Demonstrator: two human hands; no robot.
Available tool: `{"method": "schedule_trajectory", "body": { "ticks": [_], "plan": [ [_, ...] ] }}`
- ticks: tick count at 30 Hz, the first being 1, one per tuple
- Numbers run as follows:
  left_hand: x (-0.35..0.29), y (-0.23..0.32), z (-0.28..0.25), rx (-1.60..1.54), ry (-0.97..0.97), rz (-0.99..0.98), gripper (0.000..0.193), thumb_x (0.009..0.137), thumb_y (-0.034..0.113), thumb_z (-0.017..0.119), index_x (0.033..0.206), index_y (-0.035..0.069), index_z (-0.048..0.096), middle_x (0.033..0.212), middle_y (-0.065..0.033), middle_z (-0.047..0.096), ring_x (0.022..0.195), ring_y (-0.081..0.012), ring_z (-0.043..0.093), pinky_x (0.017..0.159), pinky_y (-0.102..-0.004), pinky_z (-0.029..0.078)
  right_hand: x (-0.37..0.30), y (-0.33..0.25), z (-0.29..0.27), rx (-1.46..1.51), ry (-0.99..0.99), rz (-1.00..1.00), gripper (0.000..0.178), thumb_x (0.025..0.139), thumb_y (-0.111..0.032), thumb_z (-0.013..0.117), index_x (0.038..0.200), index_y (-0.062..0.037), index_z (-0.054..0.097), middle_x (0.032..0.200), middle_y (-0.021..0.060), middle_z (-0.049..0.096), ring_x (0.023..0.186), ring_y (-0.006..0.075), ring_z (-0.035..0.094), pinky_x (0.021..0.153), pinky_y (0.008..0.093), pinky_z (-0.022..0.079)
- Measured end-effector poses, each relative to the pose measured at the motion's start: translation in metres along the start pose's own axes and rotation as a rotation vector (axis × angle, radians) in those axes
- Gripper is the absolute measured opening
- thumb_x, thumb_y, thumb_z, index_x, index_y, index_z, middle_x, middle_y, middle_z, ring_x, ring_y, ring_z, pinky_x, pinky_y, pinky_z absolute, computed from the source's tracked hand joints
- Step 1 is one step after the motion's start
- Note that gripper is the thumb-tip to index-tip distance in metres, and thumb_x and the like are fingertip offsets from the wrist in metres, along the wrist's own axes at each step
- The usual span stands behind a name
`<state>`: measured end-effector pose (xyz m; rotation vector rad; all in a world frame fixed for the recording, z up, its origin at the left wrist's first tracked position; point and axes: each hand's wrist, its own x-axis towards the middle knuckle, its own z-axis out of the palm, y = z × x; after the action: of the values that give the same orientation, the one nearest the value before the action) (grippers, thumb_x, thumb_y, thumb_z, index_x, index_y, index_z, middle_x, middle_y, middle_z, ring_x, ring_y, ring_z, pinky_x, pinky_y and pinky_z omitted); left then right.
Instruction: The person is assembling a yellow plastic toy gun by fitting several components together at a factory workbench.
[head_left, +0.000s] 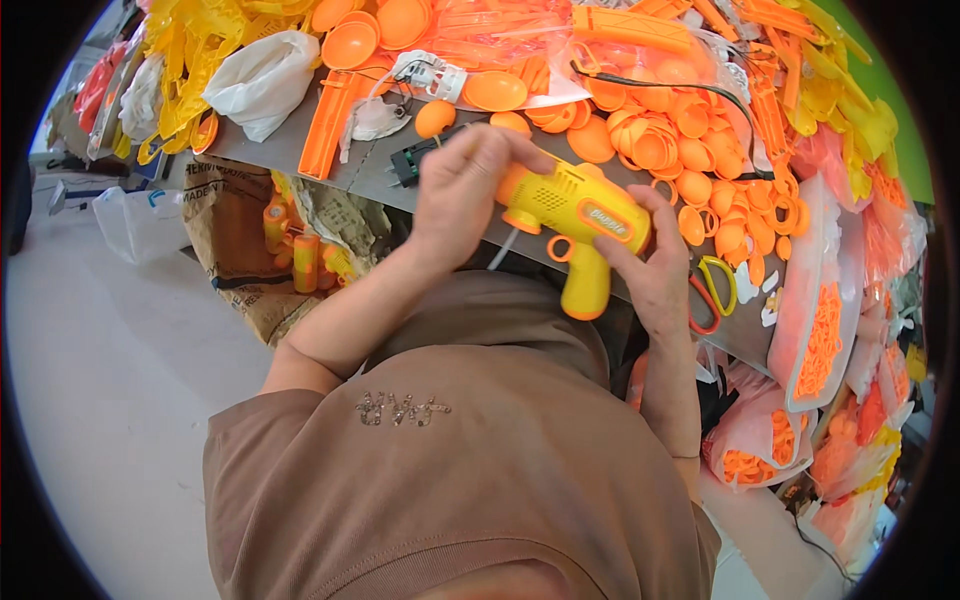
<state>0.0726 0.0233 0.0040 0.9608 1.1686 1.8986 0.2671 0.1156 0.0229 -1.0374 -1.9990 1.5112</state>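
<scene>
Brown shirt (pixel 470 470) fills the foreground, and above it both hands meet over the counter (pixel 380 170) edge: the right hand (pixel 655 265) grasps the yellow toy gun (pixel 575 225) from beneath, steadying it, while the left hand (pixel 460 190) has its fingers clenched over the orange rear end. Loose orange rings (pixel 690 150) are heaped within easy reach.

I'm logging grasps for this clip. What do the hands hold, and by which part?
Both hold one yellow toy gun: the left hand wraps its rear end, and the right hand supports the front by the trigger.
</scene>
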Motion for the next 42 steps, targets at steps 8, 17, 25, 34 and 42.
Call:
{"method": "schedule_trajectory", "body": {
  "ticks": [8,17,25,34,42],
  "plan": [
    [-0.004,0.018,-0.013,-0.038,0.018,-0.499,0.033,0.099,0.030,0.040,0.101,0.001,0.055,0.066,0.0047,0.037,0.050,-0.0015,0.024,0.041,-0.0169,0.018,-0.017,0.006,-0.021,0.074,0.121,-0.061,0.059,0.067,0.000,0.073,0.118,-0.0003,0.044,0.106,0.0074,0.053,0.095,0.0139,0.055,0.084,0.0263,0.046],
    [0.001,0.011,-0.014,-0.043,-0.110,-0.777,0.032,0.097,0.040,0.041,0.092,0.010,0.052,0.067,0.0055,0.036,0.048,-0.0007,0.022,0.039,-0.0178,0.016,-0.025,0.026,-0.028,-0.020,0.198,-0.107,0.061,0.071,0.000,0.070,0.123,0.0020,0.038,0.111,0.0095,0.049,0.101,0.0157,0.051,0.090,0.0279,0.042],
    [0.014,-0.001,-0.001,0.388,-0.295,-0.455,0.022,0.096,0.028,0.048,0.091,0.007,0.051,0.071,0.0055,0.044,0.053,-0.0011,0.033,0.043,-0.0176,0.025,-0.024,0.015,-0.031,0.080,0.193,-0.021,0.062,0.070,-0.007,0.075,0.121,0.0005,0.040,0.110,0.0105,0.050,0.099,0.0183,0.053,0.086,0.0290,0.044],
    [0.026,-0.008,-0.007,0.513,-0.412,-0.518,0.012,0.092,0.011,0.050,0.089,0.001,0.055,0.075,0.0003,0.050,0.060,-0.0068,0.043,0.051,-0.0209,0.036,-0.025,0.008,-0.040,-0.009,0.111,0.115,0.064,0.068,-0.011,0.074,0.122,0.0036,0.043,0.107,0.0096,0.055,0.096,0.0158,0.055,0.087,0.0268,0.043],
    [0.034,-0.009,0.008,0.837,-0.490,-0.056,0.017,0.082,0.012,0.062,0.096,0.002,0.064,0.080,-0.0117,0.056,0.079,-0.0287,0.057,0.071,-0.0348,0.046,-0.029,0.008,-0.047,0.039,0.200,0.104,0.059,0.069,-0.008,0.073,0.120,0.0028,0.045,0.105,0.0086,0.057,0.095,0.0143,0.055,0.084,0.0265,0.044]
  ]
}}
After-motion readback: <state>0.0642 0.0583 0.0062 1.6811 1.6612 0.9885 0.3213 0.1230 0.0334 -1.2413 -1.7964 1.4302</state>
